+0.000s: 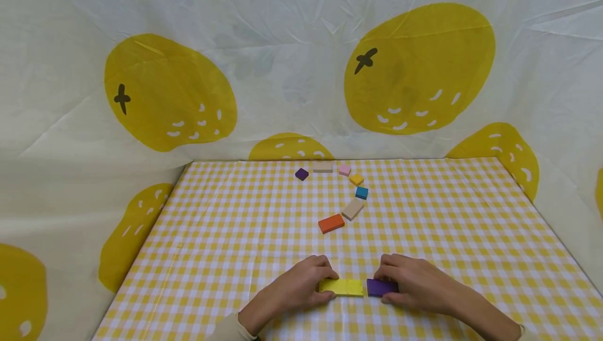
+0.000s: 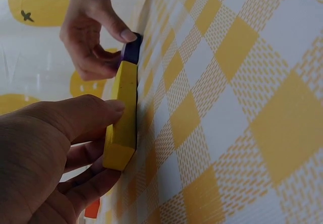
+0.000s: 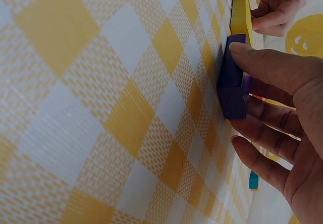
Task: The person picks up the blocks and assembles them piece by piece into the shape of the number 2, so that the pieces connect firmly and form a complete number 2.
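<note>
Near the front of the table, my left hand [image 1: 303,284] grips a long yellow block [image 1: 347,287] between thumb and fingers. To its right, my right hand [image 1: 414,284] holds a purple block [image 1: 377,287] the same way. The two blocks lie end to end, a narrow gap showing between them in the head view. In the left wrist view the thumb presses the near side of the yellow block [image 2: 123,118]. The right wrist view shows the purple block [image 3: 233,85] under the thumb, fingers on its far side.
Behind the hands, an orange block [image 1: 331,223], a beige block [image 1: 353,209], a blue block [image 1: 361,193], a yellow-orange block [image 1: 356,179], a pink block [image 1: 345,170], another beige block [image 1: 322,166] and a dark purple block [image 1: 302,174] form a curve on the checked cloth [image 1: 226,236].
</note>
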Demonstrator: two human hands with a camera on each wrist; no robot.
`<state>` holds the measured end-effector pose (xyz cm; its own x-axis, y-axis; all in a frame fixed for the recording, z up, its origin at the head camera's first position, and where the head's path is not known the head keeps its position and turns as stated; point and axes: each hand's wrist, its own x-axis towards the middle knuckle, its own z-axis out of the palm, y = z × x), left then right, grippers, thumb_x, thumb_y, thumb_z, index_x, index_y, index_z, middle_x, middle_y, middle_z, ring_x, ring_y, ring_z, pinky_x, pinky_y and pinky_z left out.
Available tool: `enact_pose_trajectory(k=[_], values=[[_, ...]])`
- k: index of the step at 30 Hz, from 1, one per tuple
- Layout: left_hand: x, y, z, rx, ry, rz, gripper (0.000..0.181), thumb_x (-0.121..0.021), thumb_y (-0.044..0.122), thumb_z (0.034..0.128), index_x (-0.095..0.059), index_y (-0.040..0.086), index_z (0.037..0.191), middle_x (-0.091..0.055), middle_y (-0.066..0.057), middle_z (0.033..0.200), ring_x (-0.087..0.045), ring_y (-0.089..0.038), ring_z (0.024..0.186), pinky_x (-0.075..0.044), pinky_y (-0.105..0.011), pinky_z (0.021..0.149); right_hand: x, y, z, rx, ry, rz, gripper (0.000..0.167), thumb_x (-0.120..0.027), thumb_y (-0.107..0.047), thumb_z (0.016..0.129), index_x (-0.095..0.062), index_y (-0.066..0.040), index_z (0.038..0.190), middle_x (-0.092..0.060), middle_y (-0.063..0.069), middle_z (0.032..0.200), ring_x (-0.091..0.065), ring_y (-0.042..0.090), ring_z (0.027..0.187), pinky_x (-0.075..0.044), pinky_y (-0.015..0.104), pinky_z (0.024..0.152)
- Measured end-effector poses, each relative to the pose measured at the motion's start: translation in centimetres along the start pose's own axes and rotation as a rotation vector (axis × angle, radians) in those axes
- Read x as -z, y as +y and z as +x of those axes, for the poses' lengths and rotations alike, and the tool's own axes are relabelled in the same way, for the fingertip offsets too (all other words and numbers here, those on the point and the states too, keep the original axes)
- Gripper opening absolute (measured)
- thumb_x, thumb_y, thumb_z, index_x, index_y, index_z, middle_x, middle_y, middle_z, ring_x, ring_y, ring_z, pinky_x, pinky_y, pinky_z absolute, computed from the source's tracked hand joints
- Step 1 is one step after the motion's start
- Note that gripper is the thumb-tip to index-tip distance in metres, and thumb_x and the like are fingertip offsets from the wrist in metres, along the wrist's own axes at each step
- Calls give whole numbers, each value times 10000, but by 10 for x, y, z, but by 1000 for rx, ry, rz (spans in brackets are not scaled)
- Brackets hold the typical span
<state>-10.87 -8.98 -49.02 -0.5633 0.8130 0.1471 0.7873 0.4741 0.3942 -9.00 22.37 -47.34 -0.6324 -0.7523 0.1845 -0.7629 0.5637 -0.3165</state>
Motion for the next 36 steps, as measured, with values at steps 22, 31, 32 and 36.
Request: enact_pose_trajectory(k=[22,31,32,36], values=[[-1,1,8,7,47,36,281,-793,276,898,-759,110,1122,-638,45,1029,-508,10,853,-383,-44,741,-6,-1,9,-15,67,-28,317,-837,-373,830,-729,-194,1068,-558,-135,1016,-439,-60,801,-442,141,606],[-2,-1,13,32,45,48,289,-783,284,910,-760,106,1135,-644,48,1046,-555,1,908,-437,-77,781,-12,0,16,-17,110,-41,309,-855,-337,817,-747,-186,1064,-556,-123,1046,-498,-32,860,-489,167,650],[-3,-1,14,33,47,49,288,-781,282,912,-760,102,1137,-644,44,1045,-554,-5,905,-435,-77,776,-13,0,16,-22,114,-44,309,-858,-332,814,-749,-183,1061,-558,-119,1047,-503,-26,863,-492,169,651],[-2,-1,16,30,58,70,289,-774,277,919,-759,96,1144,-647,35,1052,-557,-24,901,-438,-84,770,-14,1,19,-45,128,-62,303,-866,-327,801,-755,-185,1045,-564,-118,1039,-510,-15,865,-496,178,652]])
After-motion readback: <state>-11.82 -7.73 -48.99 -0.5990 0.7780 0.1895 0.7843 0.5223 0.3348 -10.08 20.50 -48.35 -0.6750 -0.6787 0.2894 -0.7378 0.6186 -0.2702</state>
